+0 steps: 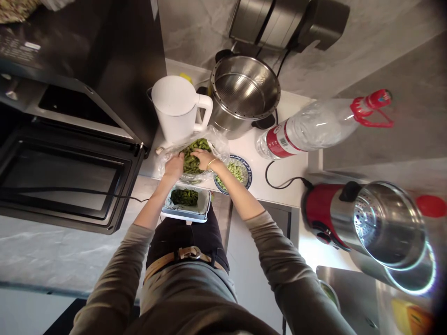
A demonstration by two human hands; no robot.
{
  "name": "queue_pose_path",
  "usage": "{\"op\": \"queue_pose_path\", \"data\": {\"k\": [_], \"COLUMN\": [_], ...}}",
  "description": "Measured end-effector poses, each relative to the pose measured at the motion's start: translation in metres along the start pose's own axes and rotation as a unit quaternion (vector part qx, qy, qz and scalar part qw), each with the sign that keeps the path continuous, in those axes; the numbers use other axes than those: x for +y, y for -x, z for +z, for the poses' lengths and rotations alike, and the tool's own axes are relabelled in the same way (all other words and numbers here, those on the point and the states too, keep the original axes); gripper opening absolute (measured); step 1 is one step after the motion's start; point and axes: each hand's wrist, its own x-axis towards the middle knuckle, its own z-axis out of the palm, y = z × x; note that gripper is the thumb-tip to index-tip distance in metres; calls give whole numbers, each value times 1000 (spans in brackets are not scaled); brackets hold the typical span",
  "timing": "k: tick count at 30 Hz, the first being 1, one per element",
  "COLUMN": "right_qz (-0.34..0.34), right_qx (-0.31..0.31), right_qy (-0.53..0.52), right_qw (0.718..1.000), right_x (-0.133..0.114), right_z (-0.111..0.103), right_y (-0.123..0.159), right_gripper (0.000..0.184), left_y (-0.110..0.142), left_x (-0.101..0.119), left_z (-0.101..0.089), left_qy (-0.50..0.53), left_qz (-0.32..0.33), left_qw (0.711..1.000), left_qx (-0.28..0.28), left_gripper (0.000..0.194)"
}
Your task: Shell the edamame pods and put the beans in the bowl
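Observation:
A clear plastic bag (220,142) full of green bean pods (194,164) lies spread on the counter, its mouth facing me. My right hand (203,159) reaches into the bag with fingers stretched over the pods, touching them. At the bag's left side, my left hand (174,165) is closed, and what its fingers hold is hidden. Right of the bag, partly under my right forearm, a blue-rimmed plate (250,177) carries pale green shelled beans (236,172). Below the counter edge, a light bin (204,201) contains dark green pods or husks (184,197).
Behind the bag stand a white jug (174,104) and a steel pot (240,93). A large water bottle (307,130) is at the right, beyond the plate. Farther right is a red and steel appliance (349,218). An oven door (70,177) hangs open at the left.

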Motion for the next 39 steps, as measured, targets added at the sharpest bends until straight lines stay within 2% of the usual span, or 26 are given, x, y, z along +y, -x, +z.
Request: {"op": "queue_pose_path", "data": {"k": [2,5,9,14,18,20,22,25,27,29,30,32,33,35,37,39], "right_qz": [-22,-15,36,96,111,118,107,38,15,25,45,110,134,163,175,176], "right_qx": [-19,24,74,124,164,207,248,262,265,263,249,199,169,153,169,183], "right_qy": [-26,-33,-1,20,-27,-84,-156,-291,-407,-553,-632,-775,-820,-867,-881,-881], "right_qw": [999,999,997,987,980,968,950,919,874,790,732,589,530,446,406,399], "right_x": [-2,-9,-20,-26,-27,-27,-26,-25,-25,-29,-33,-42,-47,-56,-62,-66], "right_z": [0,3,12,28,37,38,38,41,47,57,63,76,83,96,106,113], "right_y": [6,7,4,8,3,2,8,32,56,81,93,110,116,123,125,125], "right_gripper": [64,51,37,39,29,23,23,23,14,16,22,32,35,36,34,31], "left_y": [10,19,21,21,19,18,19,31,47,67,77,96,105,117,125,129], "left_x": [-9,-18,-15,-9,-9,-9,-8,-7,-5,-2,0,5,8,14,20,23], "left_z": [5,14,21,24,29,31,32,30,28,29,31,37,42,50,57,61], "left_qy": [2,4,36,106,131,163,201,227,223,218,211,179,156,111,80,56], "left_qz": [19,36,8,-15,-42,-24,28,123,160,182,190,200,206,226,235,226], "left_qw": [999,999,999,994,989,980,964,938,934,932,930,930,932,934,939,948], "left_qx": [-29,-38,-19,22,60,110,173,230,231,227,233,250,255,252,239,218], "left_gripper": [35,33,40,37,41,42,45,43,34,27,26,24,24,23,22,22]}}
